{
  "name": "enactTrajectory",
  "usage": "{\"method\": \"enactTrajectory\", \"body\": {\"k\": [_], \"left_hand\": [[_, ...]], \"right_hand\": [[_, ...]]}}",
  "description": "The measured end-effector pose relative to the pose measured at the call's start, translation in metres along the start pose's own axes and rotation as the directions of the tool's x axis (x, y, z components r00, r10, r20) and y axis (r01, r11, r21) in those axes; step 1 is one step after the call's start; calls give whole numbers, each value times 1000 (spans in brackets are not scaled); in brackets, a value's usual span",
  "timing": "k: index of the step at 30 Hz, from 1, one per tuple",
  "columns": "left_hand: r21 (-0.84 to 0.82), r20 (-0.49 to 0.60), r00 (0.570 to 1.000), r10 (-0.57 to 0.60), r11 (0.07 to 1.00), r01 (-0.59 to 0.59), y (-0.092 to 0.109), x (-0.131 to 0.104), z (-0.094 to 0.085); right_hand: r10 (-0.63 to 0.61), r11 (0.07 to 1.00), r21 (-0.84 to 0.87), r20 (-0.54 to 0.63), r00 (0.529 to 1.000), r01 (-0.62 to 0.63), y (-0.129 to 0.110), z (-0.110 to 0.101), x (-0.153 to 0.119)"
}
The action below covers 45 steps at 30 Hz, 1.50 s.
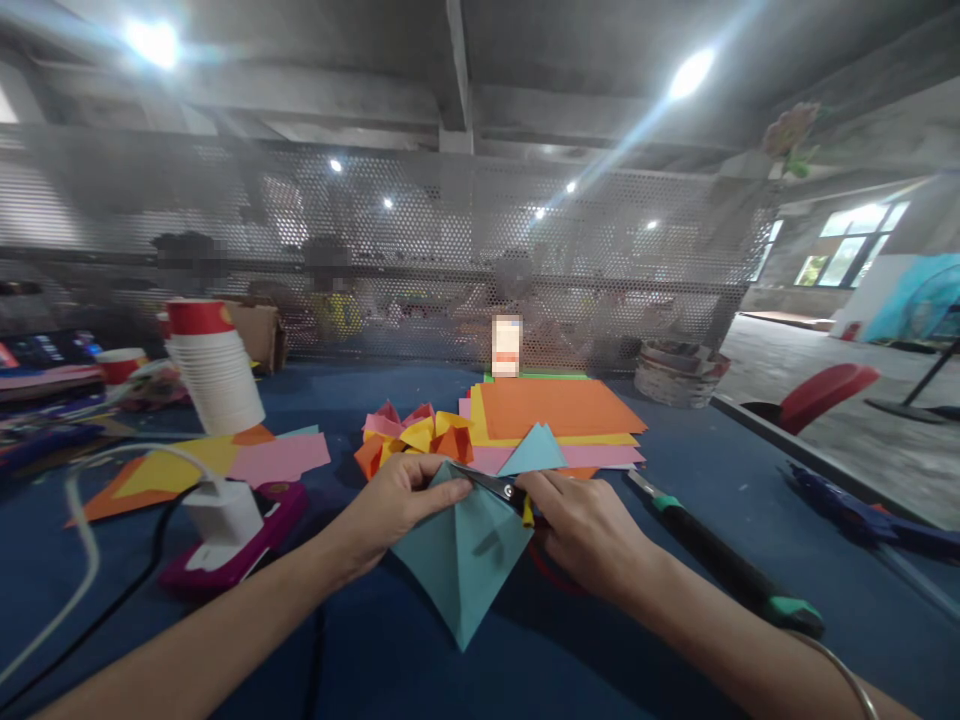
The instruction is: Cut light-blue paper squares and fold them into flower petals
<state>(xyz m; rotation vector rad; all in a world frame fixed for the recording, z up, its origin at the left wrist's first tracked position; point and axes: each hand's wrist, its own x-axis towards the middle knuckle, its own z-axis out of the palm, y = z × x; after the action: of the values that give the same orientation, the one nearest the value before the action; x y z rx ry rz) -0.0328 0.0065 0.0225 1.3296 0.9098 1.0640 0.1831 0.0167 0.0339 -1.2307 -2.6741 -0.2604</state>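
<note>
A folded light-blue sheet of paper (459, 560) hangs point-down in front of me, creased along its middle. My left hand (420, 490) pinches its upper edge between thumb and fingers. My right hand (585, 520) is wrapped round the handles of a pair of scissors (504, 487). The blades reach left along the paper's top, close to my left thumb; I cannot tell how far apart they are. A light-blue paper piece (535, 450) lies just beyond the scissors. Folded pink, yellow and orange paper shapes (412, 435) sit behind my left hand.
A stack of coloured sheets (562, 407) lies ahead. To the left are stacked paper cups (214, 365), loose paper (281, 458) and a purple power strip (281, 515) with a white plug (223, 515). A cutter (720, 555), a blue glue gun (862, 515) and a basket (681, 373) are right.
</note>
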Motion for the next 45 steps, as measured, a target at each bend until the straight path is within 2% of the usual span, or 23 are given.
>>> {"method": "enactTrajectory", "body": {"k": [9,16,23,31,45], "left_hand": [[55,-118,988,98,994,-92,2,1,-3],[86,-137,983,120,990,-109,1,1,-4],[74,-110,987,121,991,-113,0,0,-1],[26,-88,991,101,995,-99,-1,0,2],[-23,-57,996,62,998,-63,2,-2,3]], "right_hand": [[32,999,-5,-8,999,-32,2,2,2],[50,999,-3,-31,998,-50,0,-1,1],[33,999,19,-53,998,-32,-4,-4,-2],[33,999,21,-6,999,-32,-6,-7,-2],[30,999,14,12,999,-30,-5,-5,-2]]}}
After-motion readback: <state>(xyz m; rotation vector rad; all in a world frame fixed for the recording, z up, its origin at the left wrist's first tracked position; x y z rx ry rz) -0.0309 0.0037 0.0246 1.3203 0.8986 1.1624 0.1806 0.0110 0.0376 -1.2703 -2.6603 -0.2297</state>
